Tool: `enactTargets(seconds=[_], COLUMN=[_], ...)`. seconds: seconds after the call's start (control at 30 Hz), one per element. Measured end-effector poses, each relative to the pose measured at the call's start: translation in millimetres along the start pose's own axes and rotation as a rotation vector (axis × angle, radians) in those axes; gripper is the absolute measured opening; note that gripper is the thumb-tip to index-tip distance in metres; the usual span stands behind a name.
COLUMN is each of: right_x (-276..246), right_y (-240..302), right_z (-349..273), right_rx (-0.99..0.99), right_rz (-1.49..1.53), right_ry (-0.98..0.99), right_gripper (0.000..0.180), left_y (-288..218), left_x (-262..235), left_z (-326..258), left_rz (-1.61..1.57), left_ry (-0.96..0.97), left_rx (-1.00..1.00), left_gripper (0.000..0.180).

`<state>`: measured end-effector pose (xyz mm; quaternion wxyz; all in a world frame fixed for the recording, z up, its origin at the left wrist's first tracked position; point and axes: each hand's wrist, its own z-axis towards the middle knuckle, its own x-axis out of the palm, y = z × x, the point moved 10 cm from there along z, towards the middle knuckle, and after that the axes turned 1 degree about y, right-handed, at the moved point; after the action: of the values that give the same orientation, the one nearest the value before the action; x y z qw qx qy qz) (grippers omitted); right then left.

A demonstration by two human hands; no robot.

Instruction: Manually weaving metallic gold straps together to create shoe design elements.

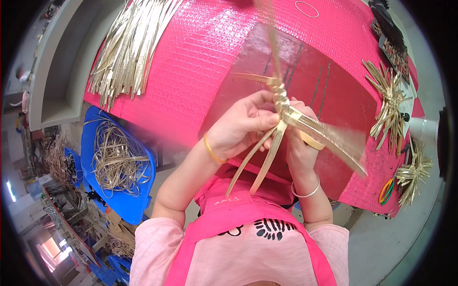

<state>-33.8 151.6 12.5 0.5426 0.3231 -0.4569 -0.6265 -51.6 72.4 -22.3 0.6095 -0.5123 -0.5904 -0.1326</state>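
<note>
- Gold woven strip piece (286, 114) sits at frame centre, gripped by both hands above the dark red board (334, 90).
- Left hand (238, 126) pinches its knot, fingers closed around the strips; right hand (298, 148) clasps it from below, fingers shut tight.
- Loose ends hang toward the pink apron (238, 214).
- Pink counter (200, 52) carries a bundle of gold strips (129, 47) upper left and finished gold pieces (389, 102) at right.
- Blue bin (119, 162) holds tangled strips at left.
</note>
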Motion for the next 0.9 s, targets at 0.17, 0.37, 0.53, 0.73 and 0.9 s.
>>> enactTargets(seconds=[0.17,0.37,0.53,0.73,0.9], right_x=[-3,9,7,8,-2], right_y=[-10,11,19,16,-34], right_z=[2,14,13,9,-13], right_rx=[0.168,0.006,-0.011,-0.042,0.419], right_rz=[-0.135,-0.513,-0.63,-0.614,0.434], right_ry=[-0.044,0.078,0.043,0.088,-0.359], right_gripper=[0.008,0.013,0.014,0.009,0.009], left_y=[-44,-34,-17,-29,9], left_x=[-5,-21,-29,-16,-20], left_z=[-16,-23,-17,-13,3], left_rz=[0.839,0.606,0.252,0.601,-0.13], left_ry=[-0.368,-0.433,-0.361,-0.337,-0.262], left_rx=[0.452,0.307,0.362,0.371,0.328], left_gripper=[0.014,0.018,0.024,0.018,0.017])
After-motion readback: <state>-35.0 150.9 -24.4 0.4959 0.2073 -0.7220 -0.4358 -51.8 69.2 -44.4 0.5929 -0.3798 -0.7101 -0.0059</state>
